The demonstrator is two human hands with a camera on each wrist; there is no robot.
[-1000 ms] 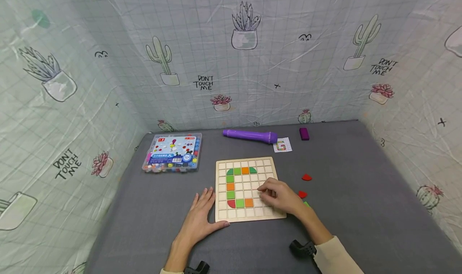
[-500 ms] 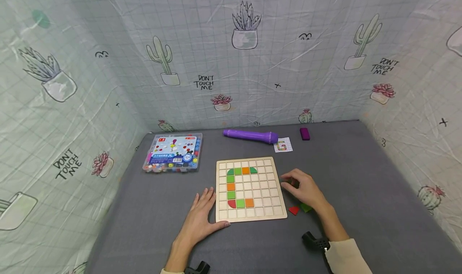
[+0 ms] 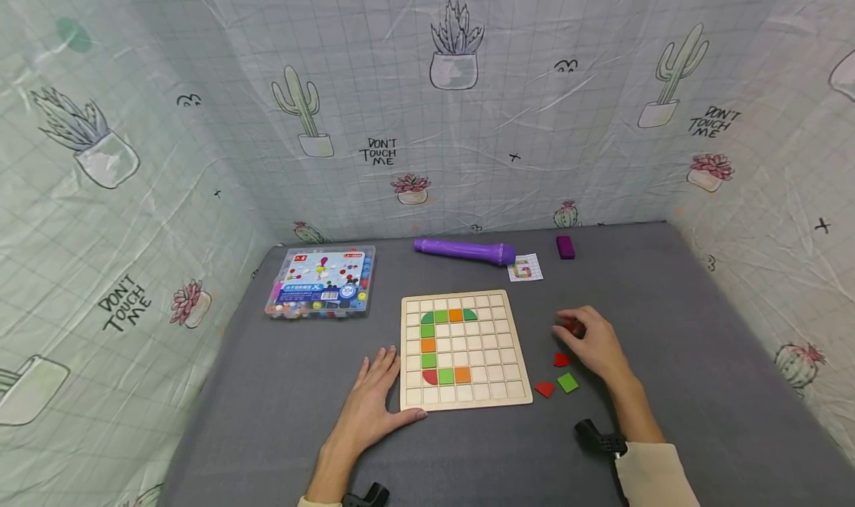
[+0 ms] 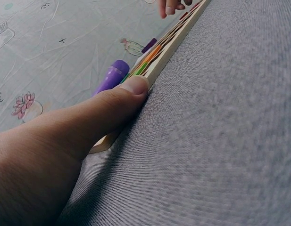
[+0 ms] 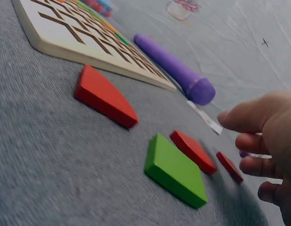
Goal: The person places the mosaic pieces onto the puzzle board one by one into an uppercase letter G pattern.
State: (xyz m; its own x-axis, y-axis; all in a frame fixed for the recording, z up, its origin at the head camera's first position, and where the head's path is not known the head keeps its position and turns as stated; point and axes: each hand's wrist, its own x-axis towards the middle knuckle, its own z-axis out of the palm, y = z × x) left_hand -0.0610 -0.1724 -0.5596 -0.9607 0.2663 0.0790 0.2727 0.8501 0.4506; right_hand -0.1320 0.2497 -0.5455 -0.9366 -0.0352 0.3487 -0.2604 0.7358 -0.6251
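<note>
Our right hand curled its grip around a red wooden quarter-round piece; nudging neighbours beneath risked scattering them.

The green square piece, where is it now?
In the head view the green square piece lies on the grey mat, right of the wooden board, beside a red piece.

Red piece under right hand: the red piece was mostly covered by the fingers; shape unclear.
Small card: its far-side print was too small to read.
Bead box: label text was too small to read.
Left hand: cut off by the left wrist view's edge.
Wooden board: seen edge-on, its near corner hidden behind the thumb.
</note>
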